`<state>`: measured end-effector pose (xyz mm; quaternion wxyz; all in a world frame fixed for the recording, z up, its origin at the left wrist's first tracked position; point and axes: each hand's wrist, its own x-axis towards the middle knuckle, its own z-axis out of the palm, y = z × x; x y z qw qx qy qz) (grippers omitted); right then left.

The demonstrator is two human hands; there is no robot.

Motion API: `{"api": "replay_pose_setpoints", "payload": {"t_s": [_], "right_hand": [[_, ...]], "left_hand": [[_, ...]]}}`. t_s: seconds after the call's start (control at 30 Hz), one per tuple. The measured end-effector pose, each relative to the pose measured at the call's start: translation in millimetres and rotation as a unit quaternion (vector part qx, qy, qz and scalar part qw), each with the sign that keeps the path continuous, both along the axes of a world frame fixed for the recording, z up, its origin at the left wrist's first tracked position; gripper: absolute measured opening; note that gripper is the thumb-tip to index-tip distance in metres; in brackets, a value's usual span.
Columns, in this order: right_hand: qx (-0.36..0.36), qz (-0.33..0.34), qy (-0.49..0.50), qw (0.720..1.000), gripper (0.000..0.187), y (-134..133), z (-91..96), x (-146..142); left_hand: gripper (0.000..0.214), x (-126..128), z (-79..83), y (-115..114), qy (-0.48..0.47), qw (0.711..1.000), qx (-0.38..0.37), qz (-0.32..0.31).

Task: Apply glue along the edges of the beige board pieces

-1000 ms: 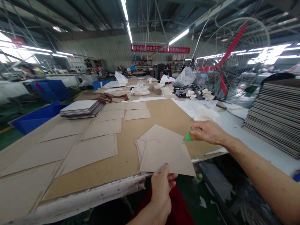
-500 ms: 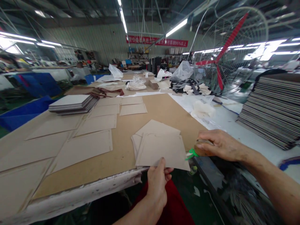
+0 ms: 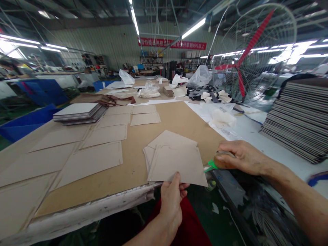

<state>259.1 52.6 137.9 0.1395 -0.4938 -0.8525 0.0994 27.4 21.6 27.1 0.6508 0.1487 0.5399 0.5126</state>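
Note:
My left hand pinches the front edge of a beige board panel, thumb on top and fingers beneath. That panel lies over a few similar panels, its near edge jutting past the table. My right hand is closed around a wooden-handled tool with a bright green part toward its tip. The tip is at the panel's right edge; whether it touches cannot be made out. More beige panels with brownish strips along their edges lie overlapped in rows on the left.
A brown board covers the worktable. Stacked grey boards stand at the left rear, and a tall stack is on the right. Fabric scraps and plastic bags lie farther back. A large caged fan stands at right.
My right hand and the green-ended tool have shifted slightly to the right. My left hand and the panel it grips have stayed almost still.

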Motion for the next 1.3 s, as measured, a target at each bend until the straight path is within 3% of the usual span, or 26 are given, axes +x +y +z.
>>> {"api": "replay_pose_setpoints", "payload": {"t_s": [0.17, 0.47, 0.6, 0.77, 0.87, 0.97, 1.13, 1.3], "right_hand": [[0.005, -0.009, 0.053, 0.999, 0.026, -20, -1.4, 2], [-0.008, 0.014, 0.058, 0.998, 0.03, -42, -4.5, 2], [-0.022, 0.027, 0.065, 0.997, 0.03, -44, -4.1, 3], [0.049, -0.02, 0.036, 0.998, 0.028, -33, -10.3, 5], [0.052, -0.023, 0.023, 0.998, 0.027, -30, -15.7, 4], [0.029, 0.002, 0.018, 0.999, 0.028, -38, -15.4, 6], [0.081, -0.019, 0.05, 0.995, 0.022, -54, -5.4, 12], [0.061, -0.001, 0.063, 0.996, 0.021, -52, -8.8, 2]], "left_hand": [[0.012, 0, 2.2, 0, -0.004, 1.0, 0.004, 0.0], [0.013, 0, 1.1, 1, -0.007, 1.0, 0.01, 0.005], [0.013, 0, 0.3, 1, 0.0, 1.0, 0.003, 0.006], [0.011, 0, 1.8, 0, 0.001, 1.0, 0.001, 0.006], [0.01, 1, 2.9, 0, -0.004, 1.0, 0.006, 0.011], [0.01, 1, 2.8, 0, -0.005, 1.0, 0.005, 0.009], [0.012, 1, 0.3, 2, 0.018, 1.0, 0.0, 0.005], [0.011, 1, -1.1, 2, 0.01, 1.0, 0.003, 0.002]]}}
